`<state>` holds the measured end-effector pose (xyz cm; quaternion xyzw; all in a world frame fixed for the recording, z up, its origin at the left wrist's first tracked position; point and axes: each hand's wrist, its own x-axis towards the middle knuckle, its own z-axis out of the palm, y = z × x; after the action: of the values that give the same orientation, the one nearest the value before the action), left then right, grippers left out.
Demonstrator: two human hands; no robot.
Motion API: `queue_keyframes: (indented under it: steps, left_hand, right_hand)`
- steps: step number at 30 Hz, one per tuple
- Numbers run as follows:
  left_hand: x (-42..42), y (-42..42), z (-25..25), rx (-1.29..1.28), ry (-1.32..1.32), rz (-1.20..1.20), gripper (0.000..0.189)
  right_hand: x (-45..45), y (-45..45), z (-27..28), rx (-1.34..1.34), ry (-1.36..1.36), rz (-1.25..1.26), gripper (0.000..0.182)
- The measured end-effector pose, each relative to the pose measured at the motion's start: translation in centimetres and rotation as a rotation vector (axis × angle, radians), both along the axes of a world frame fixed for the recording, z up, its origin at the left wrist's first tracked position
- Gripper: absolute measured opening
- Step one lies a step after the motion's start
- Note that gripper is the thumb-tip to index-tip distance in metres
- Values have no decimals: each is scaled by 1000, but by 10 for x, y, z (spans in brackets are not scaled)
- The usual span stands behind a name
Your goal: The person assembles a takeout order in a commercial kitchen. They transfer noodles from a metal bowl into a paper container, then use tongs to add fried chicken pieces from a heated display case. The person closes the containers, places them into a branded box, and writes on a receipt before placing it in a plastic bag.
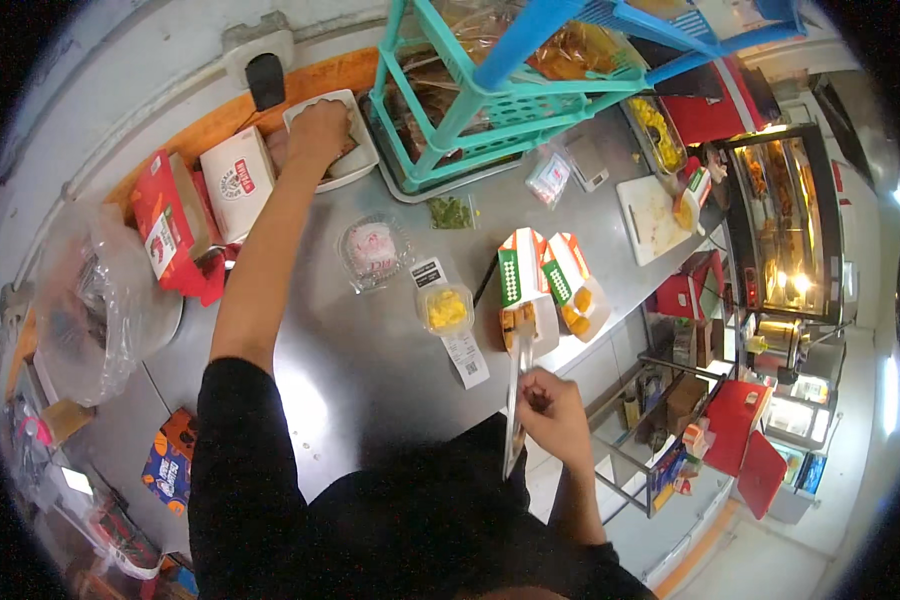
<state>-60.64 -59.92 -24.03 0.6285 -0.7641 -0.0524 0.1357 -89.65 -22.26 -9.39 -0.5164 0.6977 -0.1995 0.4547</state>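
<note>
My left hand (321, 131) is down inside a white plastic tray (356, 161) by the wall, fingers curled. What its fingertips touch is hidden. In my right hand (559, 416) are metal tongs (519, 390), whose tips reach a paper food box (523, 262) holding browned food pieces. Against it leans a second paper box (565, 262) with golden fried pieces (579, 311). Left of them stands a clear cup of yellow cubes (447, 310) on a printed receipt (465, 362). A clear lidded container (376, 251) bearing print lies nearer the tray.
A teal plastic rack (450, 135) stands at the back of the steel table (390, 352). Red and white cartons (169, 225) and a plastic bag (82, 300) sit at left. A cutting board (645, 217) and a lit glass display warmer (784, 225) are at right.
</note>
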Motion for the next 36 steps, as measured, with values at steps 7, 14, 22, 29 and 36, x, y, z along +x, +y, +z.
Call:
queue_keyframes:
  steps: [7,14,22,29,36]
  left_hand:
    - [33,215,51,-390,718,304,14]
    - [57,343,106,-252,1147,297,14]
    - [19,386,111,-123,1432,347,22]
    - [-125,374,87,260,1086,61,27]
    - [-271,348,45,407,692,20,57]
  right_hand:
    - [89,-188,-48,-368,371,426,32]
    - [186,-349,-126,-406,751,411,33]
    - [143,-179,-29,87,-618,539,42]
    - [-68,-46,-48,-287,-359,123,16]
    - [-290,-30,-91,-179,-309,-451,26]
